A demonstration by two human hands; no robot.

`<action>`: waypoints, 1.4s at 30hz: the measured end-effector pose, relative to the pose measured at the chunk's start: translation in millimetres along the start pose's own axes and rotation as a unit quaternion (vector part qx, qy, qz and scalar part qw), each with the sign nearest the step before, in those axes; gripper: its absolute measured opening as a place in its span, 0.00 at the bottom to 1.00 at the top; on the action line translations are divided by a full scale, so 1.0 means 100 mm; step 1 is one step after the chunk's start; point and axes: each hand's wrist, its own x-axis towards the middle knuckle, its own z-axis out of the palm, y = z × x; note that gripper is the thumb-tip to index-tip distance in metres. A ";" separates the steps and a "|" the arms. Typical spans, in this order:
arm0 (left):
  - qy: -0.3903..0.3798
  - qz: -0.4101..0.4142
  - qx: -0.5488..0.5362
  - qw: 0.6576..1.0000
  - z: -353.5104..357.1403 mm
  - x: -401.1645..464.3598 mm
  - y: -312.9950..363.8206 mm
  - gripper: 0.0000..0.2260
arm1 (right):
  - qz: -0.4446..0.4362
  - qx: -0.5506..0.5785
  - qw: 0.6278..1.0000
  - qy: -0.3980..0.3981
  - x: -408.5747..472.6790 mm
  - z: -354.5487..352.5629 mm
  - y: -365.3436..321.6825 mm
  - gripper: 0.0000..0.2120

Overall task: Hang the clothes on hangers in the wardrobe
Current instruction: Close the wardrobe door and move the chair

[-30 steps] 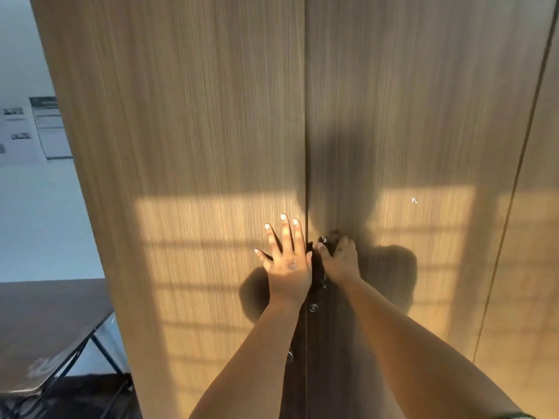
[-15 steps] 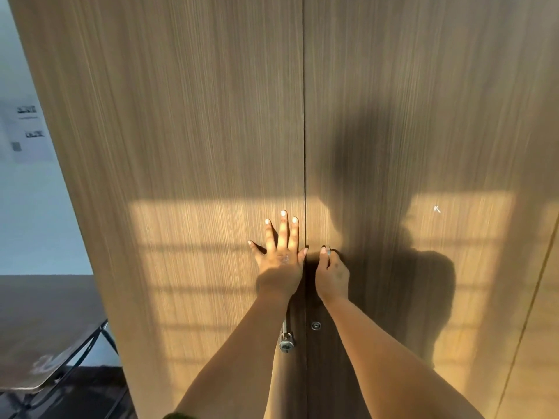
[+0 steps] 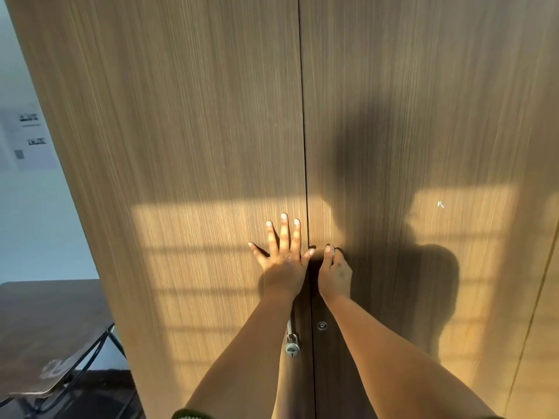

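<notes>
A tall wooden wardrobe fills the view, its two doors closed along a centre seam. My left hand point(image 3: 282, 261) lies flat with straight, spread fingers on the left door point(image 3: 196, 146), just beside the seam. My right hand point(image 3: 334, 273) has its fingers curled round a small metal handle on the right door point(image 3: 423, 116), next to the seam. A silver padlock point(image 3: 291, 347) hangs from a fitting low on the left door, between my forearms. No clothes or hangers are in view.
A grey folding table point(image 3: 45, 328) with dark metal legs stands at the lower left, close to the wardrobe's side. Papers point(image 3: 27, 140) are stuck on the pale wall behind it. Another wooden panel edge point(image 3: 541, 282) runs down the far right.
Both hands keep their places on the doors. The view has shifted slightly, and the padlock shows between my forearms, where a second ago my left arm covered it.
</notes>
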 end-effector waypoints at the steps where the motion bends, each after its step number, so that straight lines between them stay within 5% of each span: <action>1: -0.004 -0.003 0.005 1.000 0.04 0.03 -0.01 0.31 | -0.005 0.001 1.000 0.011 0.01 0.02 0.01 0.17; 10: -0.094 -0.007 0.026 0.995 0.25 0.24 -0.07 0.28 | -0.053 -0.028 0.994 0.086 0.08 0.16 0.12 0.15; 19: -0.016 -0.006 -0.017 1.000 0.42 0.27 -0.12 0.28 | -0.142 -0.133 0.967 0.162 0.19 0.27 0.27 0.17; 30: -0.074 -0.012 0.023 0.997 0.11 0.09 0.01 0.36 | -0.064 -0.141 0.988 0.014 -0.01 0.09 0.23 0.11; 37: -0.111 -0.016 -0.026 0.993 -0.13 -0.33 -0.04 0.38 | -0.039 -0.241 0.969 0.045 -0.44 -0.02 0.34 0.31; 42: -0.115 -0.038 -0.002 0.993 -0.25 -0.90 -0.30 0.36 | -0.093 -0.323 0.942 -0.012 -0.86 0.12 0.42 0.33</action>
